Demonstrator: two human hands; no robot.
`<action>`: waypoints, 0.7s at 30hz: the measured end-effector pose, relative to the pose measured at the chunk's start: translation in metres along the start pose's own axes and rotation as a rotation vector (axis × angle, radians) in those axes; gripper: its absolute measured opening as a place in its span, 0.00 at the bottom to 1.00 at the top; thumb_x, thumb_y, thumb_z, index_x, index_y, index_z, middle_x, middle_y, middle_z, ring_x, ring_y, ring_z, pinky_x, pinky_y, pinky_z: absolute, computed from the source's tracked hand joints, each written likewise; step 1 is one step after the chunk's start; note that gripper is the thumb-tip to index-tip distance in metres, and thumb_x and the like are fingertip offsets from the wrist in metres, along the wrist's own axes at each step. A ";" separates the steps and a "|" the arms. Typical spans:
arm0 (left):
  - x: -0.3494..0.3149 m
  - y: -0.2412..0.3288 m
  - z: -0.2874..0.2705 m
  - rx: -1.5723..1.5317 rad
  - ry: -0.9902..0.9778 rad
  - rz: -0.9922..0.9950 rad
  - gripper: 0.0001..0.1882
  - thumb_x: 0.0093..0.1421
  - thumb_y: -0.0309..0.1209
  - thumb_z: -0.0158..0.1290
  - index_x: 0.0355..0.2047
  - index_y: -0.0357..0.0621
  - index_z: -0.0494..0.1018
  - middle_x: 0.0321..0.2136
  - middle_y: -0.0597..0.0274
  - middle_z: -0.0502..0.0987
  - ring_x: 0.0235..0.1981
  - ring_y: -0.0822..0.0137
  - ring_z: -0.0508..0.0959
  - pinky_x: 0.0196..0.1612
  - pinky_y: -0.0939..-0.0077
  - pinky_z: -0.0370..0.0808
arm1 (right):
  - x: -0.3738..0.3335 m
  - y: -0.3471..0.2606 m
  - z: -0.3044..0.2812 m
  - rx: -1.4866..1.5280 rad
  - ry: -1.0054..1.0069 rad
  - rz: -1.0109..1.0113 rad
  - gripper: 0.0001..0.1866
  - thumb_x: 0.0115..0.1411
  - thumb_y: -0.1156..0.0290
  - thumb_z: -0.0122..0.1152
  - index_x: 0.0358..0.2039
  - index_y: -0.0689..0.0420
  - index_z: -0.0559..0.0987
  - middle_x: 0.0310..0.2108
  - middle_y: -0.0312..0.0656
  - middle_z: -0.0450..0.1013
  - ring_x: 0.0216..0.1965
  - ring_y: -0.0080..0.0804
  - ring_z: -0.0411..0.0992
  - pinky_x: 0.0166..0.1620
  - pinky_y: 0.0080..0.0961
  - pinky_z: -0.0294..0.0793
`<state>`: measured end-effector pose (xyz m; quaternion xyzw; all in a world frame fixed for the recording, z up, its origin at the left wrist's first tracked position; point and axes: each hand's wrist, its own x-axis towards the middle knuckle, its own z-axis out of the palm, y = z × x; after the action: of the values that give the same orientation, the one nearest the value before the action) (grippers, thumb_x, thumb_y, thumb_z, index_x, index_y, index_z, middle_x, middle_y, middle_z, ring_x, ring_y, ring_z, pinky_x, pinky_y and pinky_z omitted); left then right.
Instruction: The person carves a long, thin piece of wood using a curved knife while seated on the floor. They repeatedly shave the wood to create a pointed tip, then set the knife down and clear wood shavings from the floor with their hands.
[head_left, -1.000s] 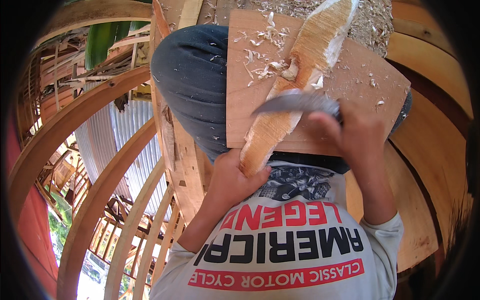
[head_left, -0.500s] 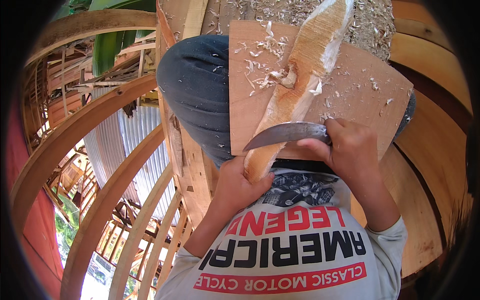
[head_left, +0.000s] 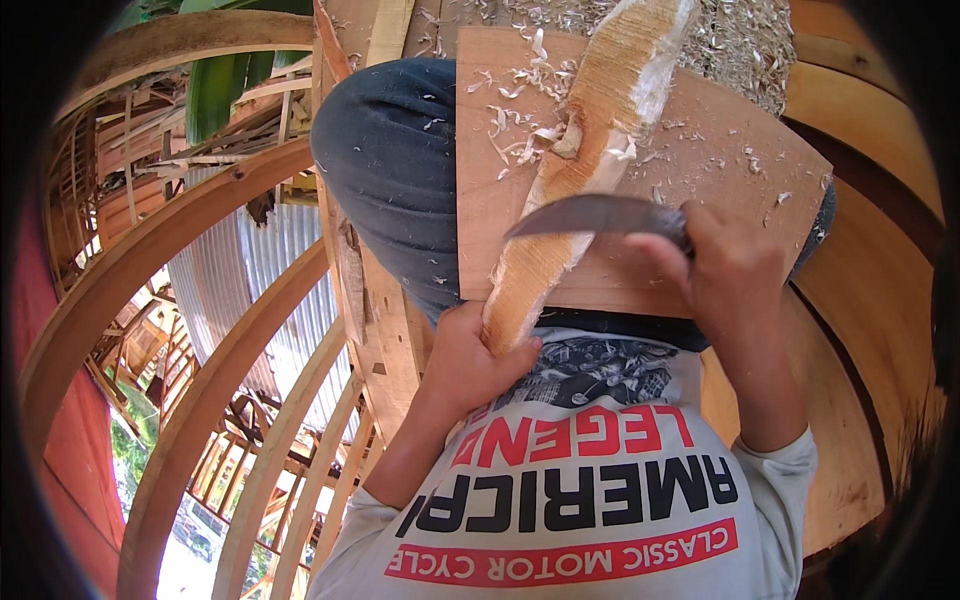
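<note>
A long, rough-cut piece of wood [head_left: 597, 130] slants from my lap toward the upper right, with a knot near its middle and a pale shaved edge. My left hand [head_left: 470, 358] is closed round its near end. In my right hand [head_left: 733, 265] is a curved knife [head_left: 605, 215], gripped by a handle that the fingers mostly hide. The blade points left and lies across the wood, slightly blurred; whether it touches the surface I cannot tell. Under the wood, a flat board [head_left: 725, 165] rests across my legs, scattered with curled shavings [head_left: 523, 138].
Curved wooden ribs [head_left: 215, 365] rise on the left, with corrugated metal sheets [head_left: 285, 270] beyond them. Broad curved planks [head_left: 850, 240] flank the right side. A thick heap of shavings [head_left: 755, 60] covers the planks at the far end. Green leaves [head_left: 210, 95] hang at the upper left.
My right hand and the knife have moved up and to the right, farther along the wood. My left hand keeps its grip on the near end, shifted only slightly.
</note>
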<state>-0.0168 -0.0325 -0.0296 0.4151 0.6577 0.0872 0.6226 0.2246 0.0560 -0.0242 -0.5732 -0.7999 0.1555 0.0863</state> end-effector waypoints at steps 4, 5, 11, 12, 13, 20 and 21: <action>-0.003 0.009 0.005 -0.013 0.033 0.016 0.16 0.44 0.32 0.63 0.27 0.33 0.72 0.20 0.59 0.74 0.23 0.72 0.72 0.27 0.74 0.69 | 0.015 0.021 -0.007 -0.087 0.038 0.066 0.28 0.51 0.42 0.63 0.14 0.55 0.71 0.11 0.42 0.66 0.13 0.41 0.69 0.17 0.31 0.65; -0.001 0.011 0.005 -0.027 0.019 0.005 0.15 0.44 0.32 0.63 0.26 0.33 0.72 0.20 0.60 0.74 0.23 0.72 0.72 0.27 0.74 0.69 | 0.019 0.026 -0.007 -0.131 0.057 0.135 0.28 0.51 0.42 0.63 0.14 0.55 0.70 0.11 0.42 0.66 0.13 0.40 0.69 0.17 0.31 0.66; -0.003 0.018 0.002 -0.021 0.025 0.014 0.15 0.43 0.33 0.63 0.25 0.34 0.72 0.19 0.62 0.72 0.22 0.73 0.71 0.26 0.74 0.68 | 0.011 0.014 -0.015 -0.095 0.078 0.079 0.27 0.51 0.42 0.63 0.15 0.54 0.71 0.10 0.42 0.66 0.12 0.42 0.68 0.15 0.31 0.64; -0.002 0.021 0.002 -0.035 0.036 -0.008 0.15 0.43 0.33 0.63 0.25 0.35 0.72 0.18 0.62 0.72 0.22 0.73 0.70 0.26 0.74 0.68 | 0.016 0.016 -0.020 -0.105 0.073 0.108 0.27 0.50 0.42 0.63 0.15 0.54 0.71 0.11 0.42 0.67 0.12 0.41 0.68 0.16 0.31 0.65; -0.003 0.021 0.004 -0.054 0.025 -0.025 0.16 0.43 0.34 0.63 0.25 0.35 0.72 0.18 0.63 0.71 0.22 0.73 0.70 0.26 0.74 0.68 | 0.018 0.018 -0.022 -0.114 0.067 0.137 0.27 0.50 0.41 0.63 0.15 0.54 0.71 0.11 0.41 0.67 0.13 0.41 0.69 0.16 0.31 0.65; -0.009 0.019 0.002 -0.038 0.001 -0.039 0.18 0.43 0.37 0.63 0.24 0.34 0.71 0.18 0.64 0.70 0.22 0.73 0.69 0.26 0.74 0.67 | 0.020 0.018 -0.028 -0.083 -0.022 0.228 0.25 0.52 0.47 0.64 0.19 0.57 0.71 0.14 0.47 0.67 0.17 0.45 0.69 0.21 0.34 0.66; -0.008 0.021 0.000 -0.040 -0.002 -0.046 0.18 0.43 0.37 0.63 0.24 0.34 0.71 0.18 0.63 0.70 0.22 0.73 0.69 0.26 0.74 0.67 | 0.021 0.013 -0.028 -0.046 0.011 0.222 0.25 0.52 0.46 0.64 0.19 0.57 0.72 0.13 0.46 0.67 0.16 0.45 0.69 0.20 0.34 0.66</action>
<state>-0.0083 -0.0241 -0.0100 0.3874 0.6645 0.0855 0.6334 0.2384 0.0842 -0.0030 -0.6610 -0.7343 0.1425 0.0599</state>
